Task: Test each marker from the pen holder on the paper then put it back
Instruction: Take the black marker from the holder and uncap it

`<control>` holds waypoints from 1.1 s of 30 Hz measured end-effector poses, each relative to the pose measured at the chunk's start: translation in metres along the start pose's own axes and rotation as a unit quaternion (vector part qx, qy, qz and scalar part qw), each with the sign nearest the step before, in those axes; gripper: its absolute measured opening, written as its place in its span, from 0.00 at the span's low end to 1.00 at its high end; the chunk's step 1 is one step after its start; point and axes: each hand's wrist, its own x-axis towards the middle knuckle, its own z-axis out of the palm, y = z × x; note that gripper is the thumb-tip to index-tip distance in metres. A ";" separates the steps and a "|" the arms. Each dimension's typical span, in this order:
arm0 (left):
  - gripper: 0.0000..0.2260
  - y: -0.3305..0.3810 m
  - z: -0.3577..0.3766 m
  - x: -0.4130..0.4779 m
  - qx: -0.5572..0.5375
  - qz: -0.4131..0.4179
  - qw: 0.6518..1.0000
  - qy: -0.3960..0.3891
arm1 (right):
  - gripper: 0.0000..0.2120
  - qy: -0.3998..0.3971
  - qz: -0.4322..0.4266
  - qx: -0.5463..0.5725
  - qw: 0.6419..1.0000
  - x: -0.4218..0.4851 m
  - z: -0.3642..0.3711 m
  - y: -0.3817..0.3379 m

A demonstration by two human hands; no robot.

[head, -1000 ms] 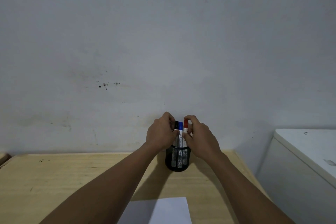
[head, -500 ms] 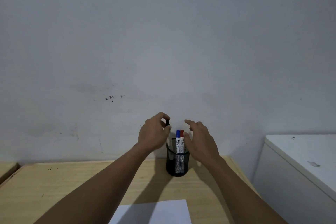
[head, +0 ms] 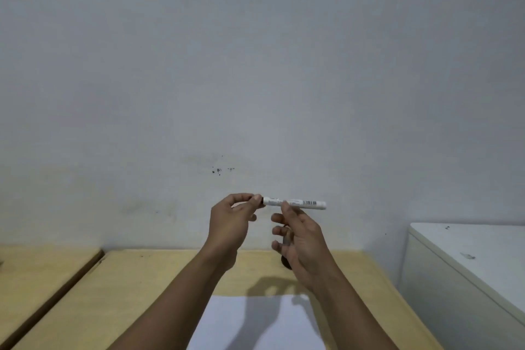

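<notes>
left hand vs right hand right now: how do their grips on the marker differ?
The left hand pinches the black cap end of the white barrelled marker with its fingertips; the right hand grips the barrel near the middle. The left hand's other fingers curl in; the right hand's lower fingers spread loose. Both hold the same marker level, above the pale wooden table.

Marker point(head: 295, 203) level between both hands
</notes>
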 end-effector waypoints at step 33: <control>0.08 -0.055 -0.081 -0.018 -0.064 -0.211 0.975 0.042 | 0.11 -0.086 -0.090 -0.106 0.987 -0.035 0.021 0.068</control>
